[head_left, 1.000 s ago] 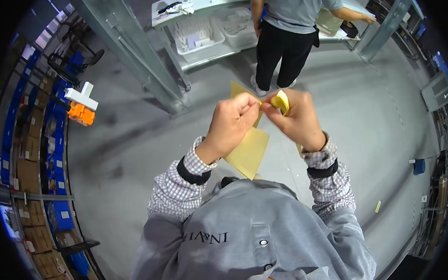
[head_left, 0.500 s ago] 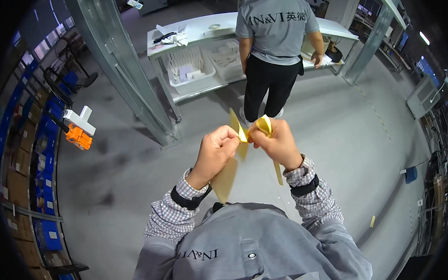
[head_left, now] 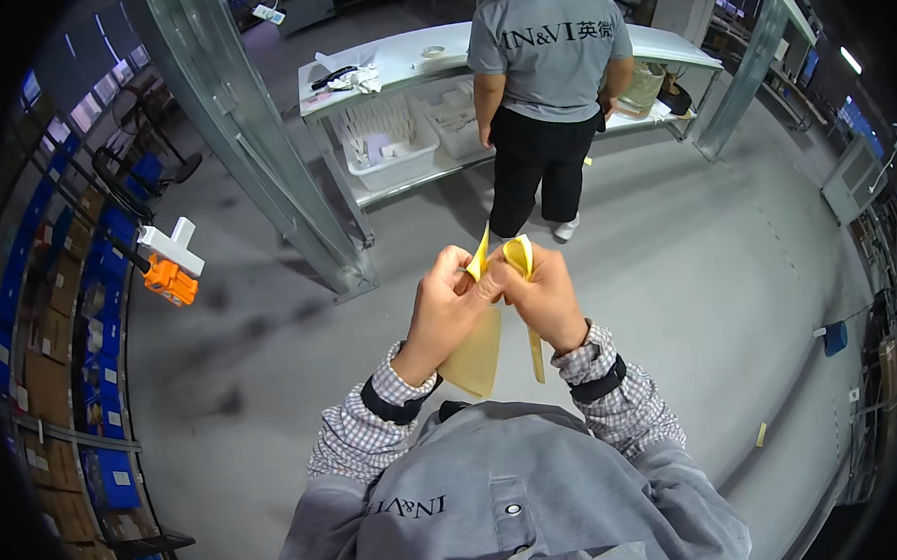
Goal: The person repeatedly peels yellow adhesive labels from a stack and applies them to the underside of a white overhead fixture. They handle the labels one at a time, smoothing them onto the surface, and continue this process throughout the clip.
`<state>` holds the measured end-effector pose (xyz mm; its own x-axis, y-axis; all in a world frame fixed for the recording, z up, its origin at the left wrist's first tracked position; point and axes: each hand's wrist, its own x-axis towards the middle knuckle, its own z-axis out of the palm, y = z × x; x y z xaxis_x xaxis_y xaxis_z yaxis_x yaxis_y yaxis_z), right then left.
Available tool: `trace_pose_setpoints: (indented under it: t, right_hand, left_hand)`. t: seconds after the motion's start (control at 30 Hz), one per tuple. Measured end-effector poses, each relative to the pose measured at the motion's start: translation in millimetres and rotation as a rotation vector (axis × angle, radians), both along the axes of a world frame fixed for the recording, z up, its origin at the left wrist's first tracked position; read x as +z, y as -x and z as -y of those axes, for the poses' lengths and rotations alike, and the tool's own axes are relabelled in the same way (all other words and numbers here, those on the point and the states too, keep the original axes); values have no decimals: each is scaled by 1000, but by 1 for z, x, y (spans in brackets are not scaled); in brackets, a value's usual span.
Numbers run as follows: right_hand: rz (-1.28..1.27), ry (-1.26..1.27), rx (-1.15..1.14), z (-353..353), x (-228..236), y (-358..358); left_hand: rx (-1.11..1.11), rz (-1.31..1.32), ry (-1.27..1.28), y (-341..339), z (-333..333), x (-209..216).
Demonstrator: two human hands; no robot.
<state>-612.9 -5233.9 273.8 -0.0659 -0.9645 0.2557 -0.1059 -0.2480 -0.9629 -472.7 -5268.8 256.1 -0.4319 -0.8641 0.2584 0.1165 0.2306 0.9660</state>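
Both my hands are raised in front of my chest, fingertips together. In my left hand [head_left: 442, 310] is a thin yellow sheet [head_left: 475, 354]; its broad, see-through part hangs below the hand and a narrow point rises above the fingers. My right hand [head_left: 546, 298] grips a yellow strip [head_left: 538, 356]. That strip curls into a loop above the fist, and its narrow end hangs down beneath. Whether sheet and strip are joined is hidden by my fingers.
Ahead, a co-worker [head_left: 550, 75] stands at a long white table [head_left: 400, 82] with a white bin [head_left: 393, 162] on its lower shelf. A metal column [head_left: 252, 138] rises at left. An orange hanging control box [head_left: 170, 282] and shelves with blue bins [head_left: 107, 475] are farther left.
My hands have come closer together, the right one moving left. The sheet and strip now hang more upright. The co-worker's right-side arm has drawn in toward the table.
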Motion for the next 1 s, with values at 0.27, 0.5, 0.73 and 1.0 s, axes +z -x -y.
trace_pose_setpoints:
  t: [0.27,0.5,0.73,1.0]
  right_hand:
    - [376,-87,-12,5,6,10]
    - [788,-111,-116,15,30,76]
    - [816,18,-200,24,68,83]
    - [1010,-70,177,42,90,86]
  left_hand:
    - [28,-52,-197,-17,11,8]
    - [283,-348,-264,-69,35,0]
    - [472,-552,-110,-124,40,-1]
    - [189,-285,141,-94,44,18]
